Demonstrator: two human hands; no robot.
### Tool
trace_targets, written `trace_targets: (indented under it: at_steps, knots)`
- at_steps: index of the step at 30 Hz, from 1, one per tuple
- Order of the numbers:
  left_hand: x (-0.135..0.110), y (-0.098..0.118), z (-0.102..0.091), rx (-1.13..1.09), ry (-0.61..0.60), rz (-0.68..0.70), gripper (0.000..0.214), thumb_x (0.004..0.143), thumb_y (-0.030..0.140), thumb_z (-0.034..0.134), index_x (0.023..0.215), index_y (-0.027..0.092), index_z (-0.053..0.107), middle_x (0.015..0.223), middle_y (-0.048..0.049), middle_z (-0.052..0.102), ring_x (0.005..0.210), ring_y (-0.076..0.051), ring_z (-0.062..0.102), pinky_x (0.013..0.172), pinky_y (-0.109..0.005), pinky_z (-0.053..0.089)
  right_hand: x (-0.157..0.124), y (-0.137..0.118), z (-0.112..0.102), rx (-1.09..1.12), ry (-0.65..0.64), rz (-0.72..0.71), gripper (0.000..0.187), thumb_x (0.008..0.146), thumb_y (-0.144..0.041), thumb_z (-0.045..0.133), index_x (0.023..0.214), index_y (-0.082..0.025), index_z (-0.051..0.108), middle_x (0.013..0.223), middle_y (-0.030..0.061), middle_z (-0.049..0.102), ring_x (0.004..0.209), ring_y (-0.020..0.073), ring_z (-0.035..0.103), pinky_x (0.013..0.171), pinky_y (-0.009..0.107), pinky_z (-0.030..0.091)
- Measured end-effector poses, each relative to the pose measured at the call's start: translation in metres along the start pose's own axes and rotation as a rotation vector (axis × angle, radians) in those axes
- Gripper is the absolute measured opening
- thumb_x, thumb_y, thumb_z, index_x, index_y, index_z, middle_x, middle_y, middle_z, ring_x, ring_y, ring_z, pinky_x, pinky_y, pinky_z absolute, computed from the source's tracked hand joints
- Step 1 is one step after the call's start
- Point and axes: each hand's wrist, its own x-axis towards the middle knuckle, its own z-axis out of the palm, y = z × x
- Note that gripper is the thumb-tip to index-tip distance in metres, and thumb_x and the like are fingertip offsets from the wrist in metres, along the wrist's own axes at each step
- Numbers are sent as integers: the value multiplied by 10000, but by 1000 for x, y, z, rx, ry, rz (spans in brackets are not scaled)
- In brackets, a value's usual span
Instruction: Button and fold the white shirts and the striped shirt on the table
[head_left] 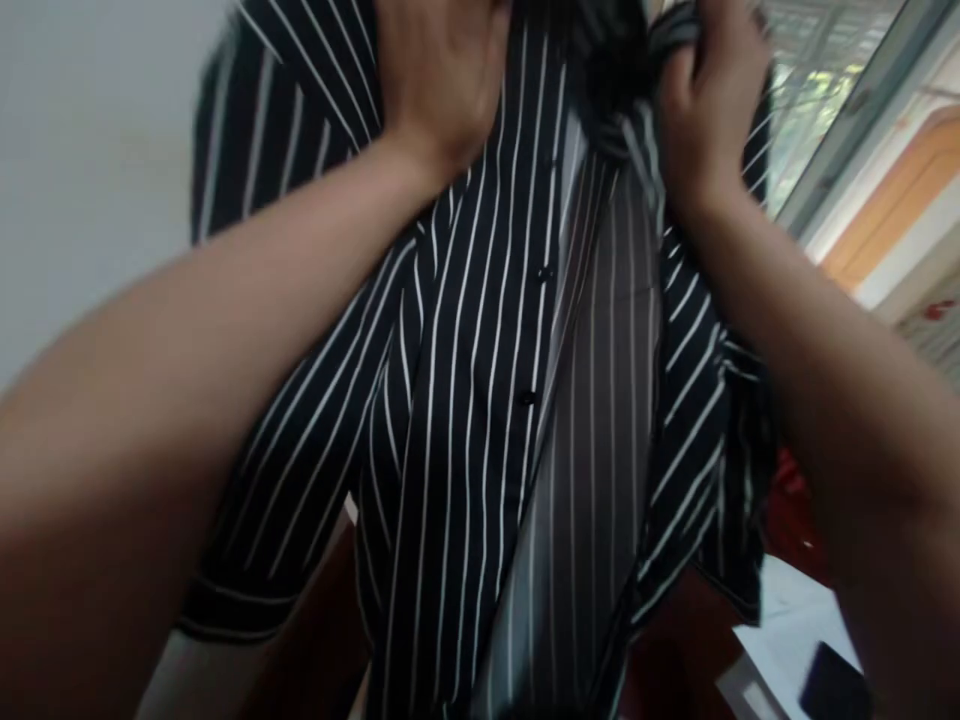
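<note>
A black shirt with white stripes (465,400) hangs in front of me, its front partly open and small dark buttons along one edge. The paler inner side of the back shows through the opening. My left hand (442,85) is high on the shirt, closed on the cloth, with its fingertips cut off by the top edge. Up at the other side of the opening, my right hand (709,110) is closed round bunched cloth near the collar. Both sleeves dangle loose at the sides.
A pale wall (97,150) rises at the left. To the right are a window with a grey frame (855,110) and an orange-brown panel (892,200). White paper or card (795,610) with a dark object (832,685) lies low on the right, near something red (795,505).
</note>
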Motion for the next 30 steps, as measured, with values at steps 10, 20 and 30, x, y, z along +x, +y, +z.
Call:
trace_targets:
  at_steps: [10, 20, 30]
  knots:
    - [-164, 52, 314, -167, -457, -309, 643, 947, 333, 379, 1516, 129, 160, 1238, -165, 611, 1290, -304, 421, 1114, -530, 203, -286, -2, 240, 267, -691, 545, 671, 934, -246, 416, 1529, -125, 132, 1273, 116, 607, 1171, 208, 574, 1045, 372, 414]
    - [-270, 74, 354, -239, -747, -388, 491, 944, 287, 327, 1396, 125, 424, 1309, -154, 566, 1240, -264, 489, 1045, -395, 364, -381, -20, 236, 132, -1033, 872, 314, 850, -110, 515, 1114, -128, 684, 1208, 130, 644, 1191, 245, 562, 1059, 346, 395]
    - [-299, 99, 320, -355, -868, -326, 528, 956, 421, 333, 1411, 174, 439, 1502, -154, 363, 1386, -303, 319, 1111, -490, 267, -397, -49, 208, 227, -1197, 1202, 172, 721, -283, 755, 798, -147, 683, 653, 103, 647, 880, 354, 673, 861, 539, 525]
